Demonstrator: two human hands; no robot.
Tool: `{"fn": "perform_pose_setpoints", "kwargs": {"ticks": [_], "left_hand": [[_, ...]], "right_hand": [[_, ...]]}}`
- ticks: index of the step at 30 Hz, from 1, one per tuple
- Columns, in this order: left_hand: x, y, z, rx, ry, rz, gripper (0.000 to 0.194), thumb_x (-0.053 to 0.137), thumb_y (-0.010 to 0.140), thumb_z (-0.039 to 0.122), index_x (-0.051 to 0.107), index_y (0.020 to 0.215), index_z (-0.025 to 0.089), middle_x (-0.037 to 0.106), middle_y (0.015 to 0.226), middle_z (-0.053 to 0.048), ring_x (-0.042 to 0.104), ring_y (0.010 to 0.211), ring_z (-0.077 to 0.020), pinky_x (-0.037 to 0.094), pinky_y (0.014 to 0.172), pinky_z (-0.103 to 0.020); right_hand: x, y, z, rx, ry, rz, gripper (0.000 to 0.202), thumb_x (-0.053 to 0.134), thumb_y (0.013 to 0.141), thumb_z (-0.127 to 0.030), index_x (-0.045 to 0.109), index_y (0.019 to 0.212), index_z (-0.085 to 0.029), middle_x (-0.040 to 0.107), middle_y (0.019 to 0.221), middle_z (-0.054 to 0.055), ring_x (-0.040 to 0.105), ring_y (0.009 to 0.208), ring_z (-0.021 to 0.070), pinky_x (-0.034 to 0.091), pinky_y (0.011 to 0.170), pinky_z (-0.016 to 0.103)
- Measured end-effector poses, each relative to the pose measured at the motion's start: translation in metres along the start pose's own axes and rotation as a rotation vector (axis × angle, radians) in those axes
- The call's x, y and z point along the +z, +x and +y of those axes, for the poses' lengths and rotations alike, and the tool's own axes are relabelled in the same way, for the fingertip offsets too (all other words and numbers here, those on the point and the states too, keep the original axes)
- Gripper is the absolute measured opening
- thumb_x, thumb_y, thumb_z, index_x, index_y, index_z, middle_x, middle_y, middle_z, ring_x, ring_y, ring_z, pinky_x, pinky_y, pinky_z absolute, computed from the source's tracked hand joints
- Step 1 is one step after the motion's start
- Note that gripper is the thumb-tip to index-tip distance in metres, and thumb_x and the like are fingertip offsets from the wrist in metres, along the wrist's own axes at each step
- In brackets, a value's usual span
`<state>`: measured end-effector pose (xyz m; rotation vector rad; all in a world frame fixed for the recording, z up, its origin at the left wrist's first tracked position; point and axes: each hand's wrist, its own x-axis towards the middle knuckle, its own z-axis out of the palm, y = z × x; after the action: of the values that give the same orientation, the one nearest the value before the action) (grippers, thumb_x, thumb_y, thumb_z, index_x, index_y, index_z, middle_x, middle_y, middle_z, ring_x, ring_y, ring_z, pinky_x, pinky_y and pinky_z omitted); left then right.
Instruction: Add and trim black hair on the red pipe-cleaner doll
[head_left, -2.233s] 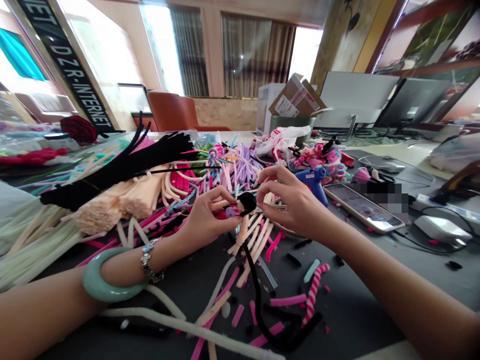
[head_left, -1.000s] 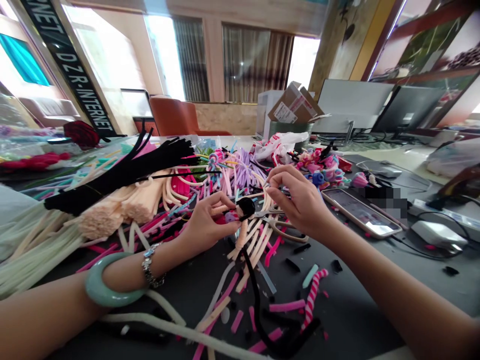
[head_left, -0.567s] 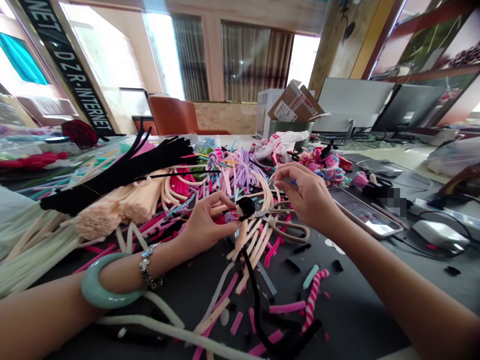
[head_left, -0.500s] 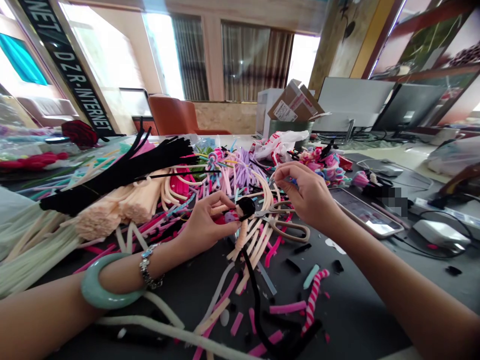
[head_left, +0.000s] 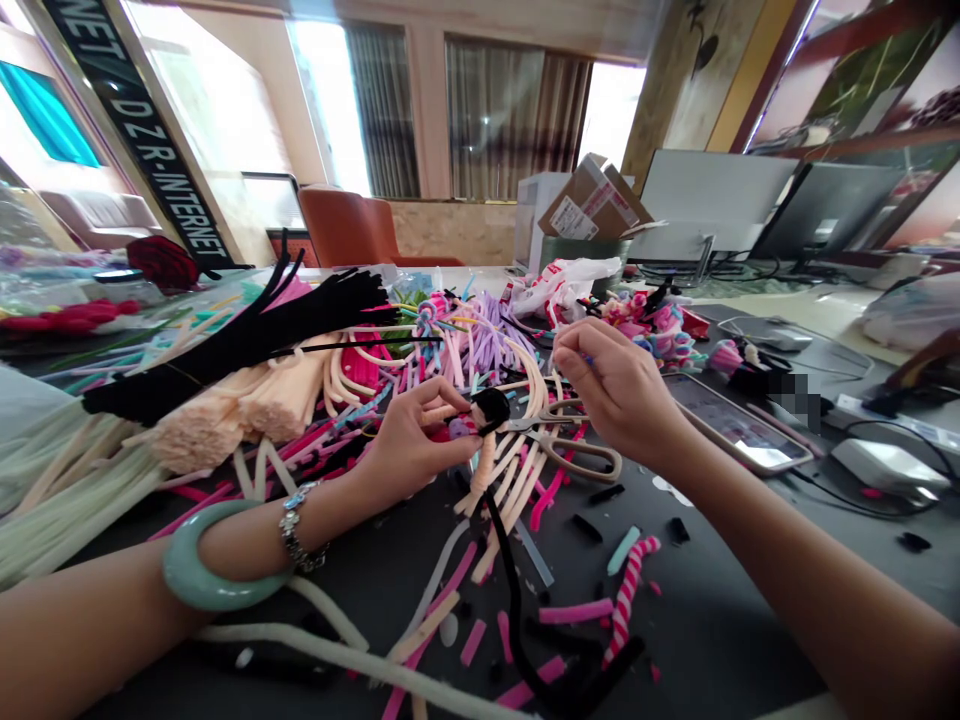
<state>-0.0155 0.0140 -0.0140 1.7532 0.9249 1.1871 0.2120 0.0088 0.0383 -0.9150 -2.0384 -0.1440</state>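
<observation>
My left hand [head_left: 416, 435] pinches a small pipe-cleaner doll [head_left: 492, 408] with black hair, a pink-and-purple body and coiled peach limbs. From beneath the doll a long black pipe cleaner [head_left: 511, 580] trails down across the table; whether it is joined to the doll I cannot tell. To the right, my right hand [head_left: 611, 390] is raised with its fingers curled and pressed together. Anything in that pinch is too small or hidden to make out. Scissors [head_left: 589, 465] with beige handles lie between the hands, their blades partly behind the doll.
Bundles of black pipe cleaners [head_left: 240, 340] and peach pipe cleaners [head_left: 202, 435] lie at the left. Cut scraps and a pink-striped twist [head_left: 631, 595] litter the dark table [head_left: 712, 620]. A phone [head_left: 742, 430] and a white adapter [head_left: 889, 470] lie right; a cardboard box [head_left: 596, 200] stands behind.
My right hand has turned slightly and its fingers have curled in more tightly. The left hand keeps its hold on the doll, almost unmoved.
</observation>
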Motion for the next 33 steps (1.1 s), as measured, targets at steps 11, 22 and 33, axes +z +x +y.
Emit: {"fn": "perform_pose_setpoints", "kwargs": {"ticks": [11, 22, 33], "left_hand": [[0.001, 0.000, 0.003, -0.057, -0.037, 0.026, 0.029, 0.074, 0.060, 0.019, 0.051, 0.078, 0.018, 0.066, 0.069, 0.002, 0.061, 0.054, -0.0110, 0.053, 0.060, -0.027], [0.002, -0.001, 0.012, -0.106, -0.051, 0.035, 0.027, 0.072, 0.059, 0.019, 0.052, 0.076, 0.017, 0.066, 0.072, 0.000, 0.064, 0.059, -0.0141, 0.049, 0.054, -0.025], [0.001, 0.001, 0.009, -0.120, -0.054, 0.007, 0.026, 0.073, 0.064, 0.021, 0.052, 0.079, 0.017, 0.065, 0.074, 0.000, 0.064, 0.065, -0.0131, 0.051, 0.059, -0.025]], "right_hand": [[-0.005, 0.003, 0.004, 0.036, -0.062, 0.074, 0.009, 0.058, 0.086, -0.019, 0.060, 0.078, -0.020, 0.067, 0.086, 0.004, 0.061, 0.084, 0.0195, 0.047, 0.079, 0.036], [-0.011, 0.003, 0.004, 0.108, -0.063, 0.225, 0.011, 0.068, 0.079, -0.022, 0.060, 0.071, -0.022, 0.068, 0.081, 0.002, 0.064, 0.082, 0.0202, 0.048, 0.078, 0.037], [0.001, -0.002, -0.001, -0.005, -0.042, -0.129, 0.017, 0.052, 0.087, -0.010, 0.068, 0.089, -0.014, 0.072, 0.087, 0.003, 0.066, 0.080, 0.0136, 0.046, 0.073, 0.023]]}}
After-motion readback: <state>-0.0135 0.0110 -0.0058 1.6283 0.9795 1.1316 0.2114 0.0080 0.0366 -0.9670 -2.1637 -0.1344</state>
